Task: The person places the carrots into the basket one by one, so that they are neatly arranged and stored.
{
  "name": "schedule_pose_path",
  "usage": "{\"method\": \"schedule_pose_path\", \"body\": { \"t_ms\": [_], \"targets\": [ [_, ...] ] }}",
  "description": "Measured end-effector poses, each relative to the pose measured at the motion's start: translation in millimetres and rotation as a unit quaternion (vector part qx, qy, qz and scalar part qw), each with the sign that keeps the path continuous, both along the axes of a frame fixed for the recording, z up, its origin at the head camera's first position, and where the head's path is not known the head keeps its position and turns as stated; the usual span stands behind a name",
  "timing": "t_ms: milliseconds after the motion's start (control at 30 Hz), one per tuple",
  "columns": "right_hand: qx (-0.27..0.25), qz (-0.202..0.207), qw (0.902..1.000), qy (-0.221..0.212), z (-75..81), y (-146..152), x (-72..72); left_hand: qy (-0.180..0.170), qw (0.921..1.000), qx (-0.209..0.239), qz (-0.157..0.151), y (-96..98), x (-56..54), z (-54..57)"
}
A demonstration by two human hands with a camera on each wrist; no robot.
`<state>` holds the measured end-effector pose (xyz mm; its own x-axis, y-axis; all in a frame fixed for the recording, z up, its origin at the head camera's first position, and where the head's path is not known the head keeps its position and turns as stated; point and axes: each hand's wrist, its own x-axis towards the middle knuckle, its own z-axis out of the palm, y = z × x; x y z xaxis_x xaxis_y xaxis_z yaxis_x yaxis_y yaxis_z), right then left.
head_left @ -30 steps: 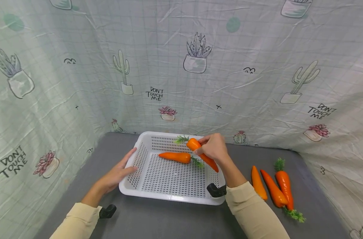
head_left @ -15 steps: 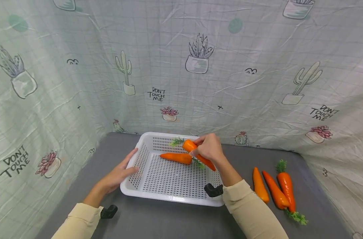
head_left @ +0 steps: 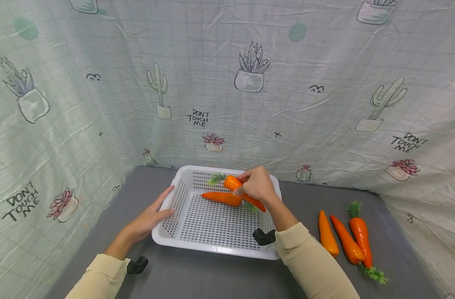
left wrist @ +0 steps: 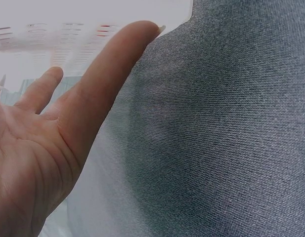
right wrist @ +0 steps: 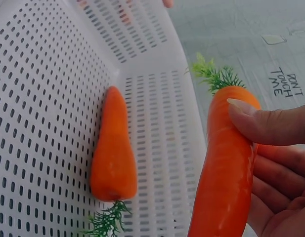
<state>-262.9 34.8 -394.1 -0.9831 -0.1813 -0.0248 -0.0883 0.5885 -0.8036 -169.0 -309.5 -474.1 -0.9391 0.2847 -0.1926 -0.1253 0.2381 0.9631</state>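
Observation:
My right hand (head_left: 256, 183) grips an orange carrot (right wrist: 224, 163) with a green leafy top, thumb on one side and fingers behind. That carrot is over the far right part of a white perforated plastic basket (head_left: 216, 249). Inside the basket another carrot (head_left: 220, 198) lies on the bottom, leaves pointing right. My left hand (head_left: 148, 216) rests against the basket's left side with thumb and fingers extended. In the left wrist view its thumb (left wrist: 110, 74) touches the basket's edge; the fingers beyond are partly hidden.
On the grey tabletop (head_left: 167, 278) to the right lie three carrots: one without visible leaves (head_left: 327, 234), a middle one (head_left: 347, 240) and a right one (head_left: 360, 238). A cactus-print curtain (head_left: 227, 104) encloses the back and sides.
My right hand has moved a little left with the carrot, which now hangs more over the one in the basket. The left hand stays at the basket's side.

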Motion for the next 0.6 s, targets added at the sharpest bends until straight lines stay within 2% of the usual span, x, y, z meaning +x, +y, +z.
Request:
{"method": "schedule_pose_path", "body": {
  "t_ms": [600],
  "targets": [
    [-0.023,0.042,0.9988,-0.007,-9.5,-13.9,-8.0,-0.010,0.9999,0.014,0.000,0.0,0.3,0.1]
  ]
}}
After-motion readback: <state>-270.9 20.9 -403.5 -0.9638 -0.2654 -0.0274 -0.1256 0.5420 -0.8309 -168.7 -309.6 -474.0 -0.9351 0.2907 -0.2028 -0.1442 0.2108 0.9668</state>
